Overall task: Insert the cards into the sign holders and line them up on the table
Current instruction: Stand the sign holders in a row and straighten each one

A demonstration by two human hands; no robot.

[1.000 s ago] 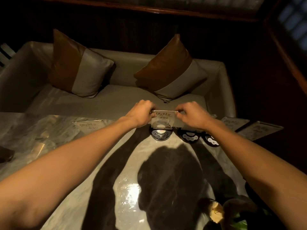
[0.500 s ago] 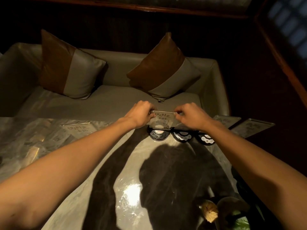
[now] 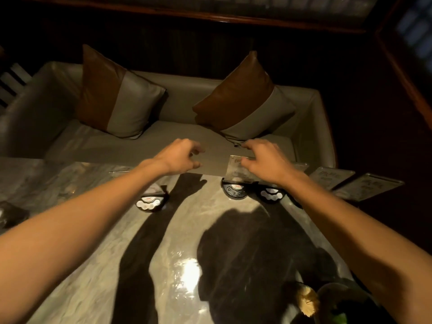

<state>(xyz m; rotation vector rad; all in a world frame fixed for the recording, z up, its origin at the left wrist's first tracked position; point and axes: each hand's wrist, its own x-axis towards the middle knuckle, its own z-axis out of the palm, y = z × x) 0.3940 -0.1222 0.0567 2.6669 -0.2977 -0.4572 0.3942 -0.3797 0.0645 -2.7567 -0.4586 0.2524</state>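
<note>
Marble table [image 3: 98,230] in low light. Both hands gripped the clear sign holder [image 3: 236,174] a second ago; now the left hand [image 3: 180,157] has come off, hanging left of it with fingers loosely curled, holding nothing. Right hand [image 3: 266,160] hovers at the holder's top edge, fingers spread; contact unclear. Card sits inside, upright in its black base. Second holder [image 3: 152,199] stands further left; two more cards [image 3: 332,181] lie flat to the right.

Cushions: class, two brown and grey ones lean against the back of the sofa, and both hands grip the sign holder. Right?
Not quite. The head view shows only the right hand at the sign holder; the left hand hangs apart, holding nothing. The two cushions are as described.
</note>
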